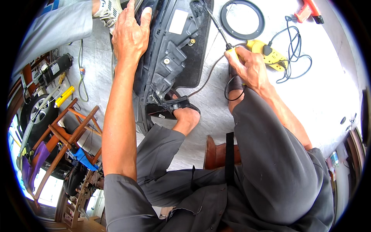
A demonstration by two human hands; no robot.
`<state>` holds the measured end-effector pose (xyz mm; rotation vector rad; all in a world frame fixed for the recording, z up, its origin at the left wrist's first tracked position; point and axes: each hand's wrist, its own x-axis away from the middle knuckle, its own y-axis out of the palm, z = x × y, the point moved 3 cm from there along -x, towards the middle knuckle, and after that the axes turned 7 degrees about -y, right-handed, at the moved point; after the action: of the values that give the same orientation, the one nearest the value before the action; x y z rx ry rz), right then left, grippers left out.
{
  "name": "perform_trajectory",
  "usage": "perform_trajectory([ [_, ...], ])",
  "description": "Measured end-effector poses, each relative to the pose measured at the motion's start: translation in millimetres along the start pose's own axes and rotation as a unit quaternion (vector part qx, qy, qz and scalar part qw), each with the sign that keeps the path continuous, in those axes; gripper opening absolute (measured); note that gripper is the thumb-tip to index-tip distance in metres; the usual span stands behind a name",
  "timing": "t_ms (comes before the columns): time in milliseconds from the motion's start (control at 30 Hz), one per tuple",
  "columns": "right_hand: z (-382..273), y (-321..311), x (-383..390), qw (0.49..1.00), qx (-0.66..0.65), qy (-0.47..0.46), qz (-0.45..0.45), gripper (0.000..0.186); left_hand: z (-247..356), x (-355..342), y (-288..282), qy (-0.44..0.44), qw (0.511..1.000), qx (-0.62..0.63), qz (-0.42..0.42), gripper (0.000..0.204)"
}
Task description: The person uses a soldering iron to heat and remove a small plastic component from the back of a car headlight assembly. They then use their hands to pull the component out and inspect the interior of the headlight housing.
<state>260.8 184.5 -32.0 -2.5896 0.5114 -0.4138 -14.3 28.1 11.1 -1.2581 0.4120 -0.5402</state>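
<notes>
A large black plastic housing (pixel 166 58), which looks like a car headlight unit, lies on the floor in front of me. My left hand (pixel 130 38) rests on its left edge with thumb and fingers apart; the fingertips run to the top of the picture. In my right hand (pixel 251 65), by my right knee, is a soldering iron (pixel 219 29), gripped by its yellow handle. Its long metal shaft points up and left, and the tip meets the upper right part of the housing, where the black plastic looks rough. A dark cord (pixel 207 79) passes below the handle.
A black ring (pixel 223 19) lies right of the shaft. Farther right are a yellow power strip (pixel 276 60), coiled black cable (pixel 297 48) and a red gun-shaped tool (pixel 308 12). Another person's leg (pixel 58 34) reaches in at upper left. Wooden stool (pixel 65 135) and wheel (pixel 36 114) stand left.
</notes>
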Motion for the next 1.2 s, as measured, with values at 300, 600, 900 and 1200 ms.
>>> perform_trajectory([
  [300, 5.4, 7.1, -7.4, 1.000, 0.022, -0.018, -0.002, 0.038, -2.4, -0.3, 1.4, 0.005, 1.000, -0.010, 0.008, 0.072],
  [600, 5.0, 5.5, -3.4, 1.000, 0.016, -0.010, -0.010, 0.037, -1.8, 0.7, 0.8, 0.000, 1.000, -0.011, 0.004, 0.073],
  [900, 8.1, 6.2, -0.8, 1.000, 0.016, -0.022, -0.011, 0.038, 0.4, -0.8, 0.9, 0.001, 1.000, -0.008, 0.000, 0.075],
  [1200, 4.2, 5.3, -10.1, 0.999, 0.002, -0.037, -0.010, 0.037, -1.3, -1.4, 0.9, -0.001, 1.000, -0.005, 0.000, 0.074],
])
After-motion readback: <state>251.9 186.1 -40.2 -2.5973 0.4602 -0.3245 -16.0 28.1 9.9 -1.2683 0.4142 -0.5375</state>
